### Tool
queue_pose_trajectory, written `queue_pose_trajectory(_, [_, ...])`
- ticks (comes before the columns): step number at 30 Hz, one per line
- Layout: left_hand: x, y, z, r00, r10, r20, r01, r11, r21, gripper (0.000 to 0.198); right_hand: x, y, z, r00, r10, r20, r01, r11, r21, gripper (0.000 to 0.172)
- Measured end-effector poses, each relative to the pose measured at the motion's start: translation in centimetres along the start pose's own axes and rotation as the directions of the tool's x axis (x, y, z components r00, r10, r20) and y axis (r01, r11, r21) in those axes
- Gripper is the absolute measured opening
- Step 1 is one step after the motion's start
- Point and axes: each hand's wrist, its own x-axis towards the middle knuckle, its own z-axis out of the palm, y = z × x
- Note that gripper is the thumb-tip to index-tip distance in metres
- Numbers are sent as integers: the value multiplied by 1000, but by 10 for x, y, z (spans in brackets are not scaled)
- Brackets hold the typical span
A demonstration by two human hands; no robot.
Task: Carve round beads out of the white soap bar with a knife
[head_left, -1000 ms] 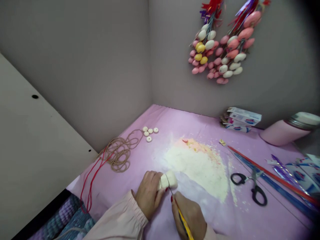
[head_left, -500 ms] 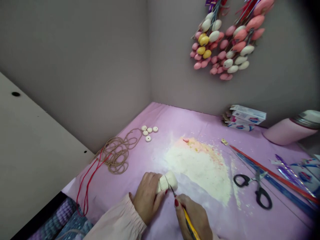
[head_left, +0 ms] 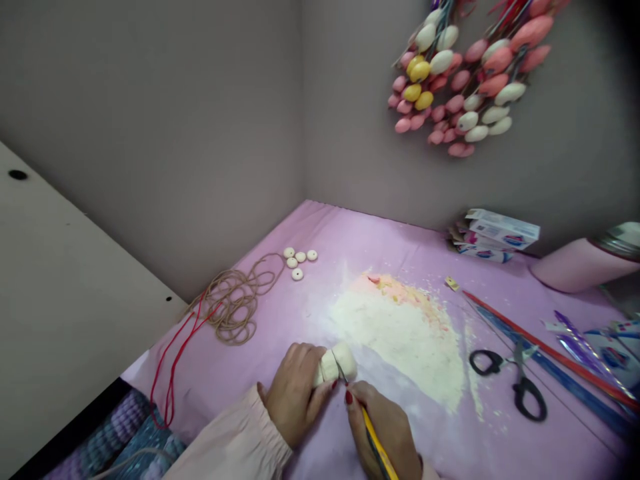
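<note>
My left hand [head_left: 296,385] is closed around the left end of a white, soap-like block [head_left: 344,360] with a rounded right end and grooves cut across it. In my right hand [head_left: 383,427] is a thin-bladed carving knife [head_left: 376,443] with a yellow and black handle, held like a pen. Its dark blade lies against a groove in the block, near the rounded end. How deep the tip sits I cannot tell. Just beyond my hands spreads a wide patch of white shavings [head_left: 400,337], with pink and yellow bits along its far side.
Brown cord [head_left: 233,310] and red string [head_left: 173,367] lie left, near several white beads [head_left: 298,274]. Black-handled scissors [head_left: 520,377], red and blue strips [head_left: 555,353], small boxes [head_left: 503,230] and a pink bottle [head_left: 575,263] are right. Decorative berry sprigs [head_left: 465,87] hang on the wall.
My right hand has shifted slightly up and left, with the knife closer along the groove. My left hand still holds the block. The camera view has moved a little.
</note>
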Motion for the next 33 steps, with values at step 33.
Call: queue_pose_trajectory(33, [0,2,0,999,34,-29,-34,999,13,25,-8,-7,-9,998,54,-24,-55,997,-45,12])
